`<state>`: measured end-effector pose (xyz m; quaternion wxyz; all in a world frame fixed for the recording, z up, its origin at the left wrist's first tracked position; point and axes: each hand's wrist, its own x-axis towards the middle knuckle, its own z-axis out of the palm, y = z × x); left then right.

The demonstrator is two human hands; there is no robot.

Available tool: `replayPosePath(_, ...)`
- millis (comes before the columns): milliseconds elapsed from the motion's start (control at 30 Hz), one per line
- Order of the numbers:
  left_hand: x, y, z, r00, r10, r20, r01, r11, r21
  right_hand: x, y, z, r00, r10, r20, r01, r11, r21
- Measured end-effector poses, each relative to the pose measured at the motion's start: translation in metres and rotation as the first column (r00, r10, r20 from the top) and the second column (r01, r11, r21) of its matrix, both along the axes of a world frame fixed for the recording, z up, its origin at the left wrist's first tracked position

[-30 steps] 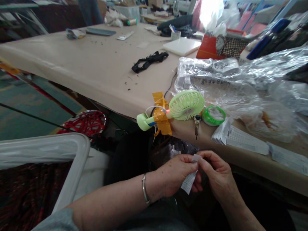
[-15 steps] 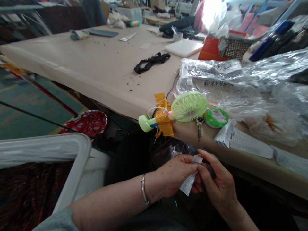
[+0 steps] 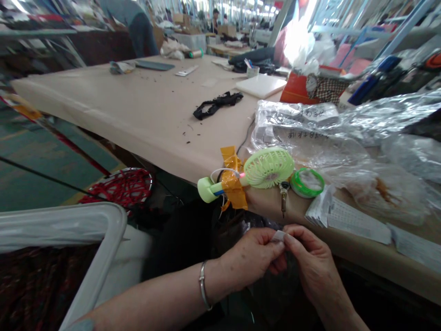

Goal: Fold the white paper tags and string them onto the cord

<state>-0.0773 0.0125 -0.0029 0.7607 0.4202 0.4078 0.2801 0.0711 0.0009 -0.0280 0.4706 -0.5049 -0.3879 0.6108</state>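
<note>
A small white paper label (image 3: 279,236) is pinched between my two hands below the table edge. My left hand (image 3: 257,253), with a silver bangle on its wrist, grips it from the left with thumb and fingers. From the right, the thumb and fingers of my right hand (image 3: 312,257) close on its other side. Most of the label is hidden by the fingers. Just above the hands, a small screwdriver-like tool (image 3: 283,202) hangs at the table edge beside a green fan (image 3: 268,168) fixed with orange tape (image 3: 234,184).
A green round tub (image 3: 307,182) and folded printed label strips (image 3: 358,220) lie on the table edge at right. Clear plastic bags (image 3: 296,124) lie behind them. A black strip of cloth (image 3: 217,105) rests mid-table (image 3: 138,110). At lower left stands a white bin (image 3: 117,225).
The label's long printed end, which hung below my fingers, is now out of sight. My hands still hold the label close together. The camera view has tilted up slightly.
</note>
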Motion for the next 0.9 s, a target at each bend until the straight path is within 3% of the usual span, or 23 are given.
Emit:
replayPosePath(67,-0.004,0.006,0.001,0.989,0.035,-0.144,-0.009,0.984,0.180,-0.004,0.004,-0.002,0.998,-0.070,0.002,0.070,0.998,-0.003)
replayPosePath(167,-0.010,0.015,0.004,0.939,0.144,-0.312,0.001,0.907,0.421,-0.009,0.012,-0.008,0.987,-0.162,0.003,0.162,0.987,0.001)
replayPosePath(300,-0.013,0.024,0.004,0.895,0.241,-0.375,0.023,0.814,0.580,-0.017,0.019,-0.016,0.972,-0.234,-0.006,0.234,0.971,0.052)
replayPosePath(400,-0.014,0.029,0.005,0.879,0.286,-0.380,0.027,0.767,0.641,-0.023,0.019,-0.017,0.958,-0.285,-0.037,0.287,0.955,0.076)
replayPosePath(633,-0.014,0.034,0.010,0.876,0.271,-0.399,0.087,0.725,0.684,-0.031,0.019,-0.015,0.936,-0.341,-0.082,0.348,0.933,0.089)
replayPosePath(900,-0.013,0.040,0.006,0.841,0.333,-0.426,0.132,0.637,0.759,-0.032,0.022,-0.016,0.929,-0.354,-0.108,0.365,0.925,0.107)
